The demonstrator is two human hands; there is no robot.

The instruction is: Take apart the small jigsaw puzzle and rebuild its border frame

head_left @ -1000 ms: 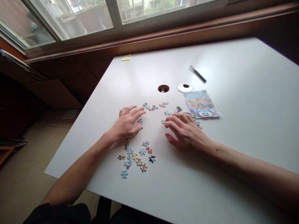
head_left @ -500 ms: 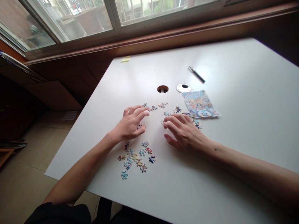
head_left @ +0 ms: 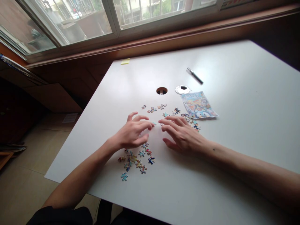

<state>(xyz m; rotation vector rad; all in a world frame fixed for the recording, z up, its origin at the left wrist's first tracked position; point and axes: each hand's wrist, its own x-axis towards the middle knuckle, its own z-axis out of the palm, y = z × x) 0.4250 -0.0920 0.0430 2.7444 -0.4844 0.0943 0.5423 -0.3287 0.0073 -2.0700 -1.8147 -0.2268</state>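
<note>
A tiny light-blue puzzle piece (head_left: 154,123), flat card with knobbed edges, lies on the smooth white desk (head_left: 234,125) at the fingertips of the left hand (head_left: 132,134), between both hands. The left hand arches over it with fingers loosely spread, clamped on nothing. The right hand (head_left: 184,135) rests just beside it, fingers extended and apart, flat on the desk. More colourful pieces (head_left: 136,159) lie scattered below the left hand. A glossy printed picture sheet (head_left: 198,105) lies to the right, a black pen (head_left: 195,76) beyond it.
</note>
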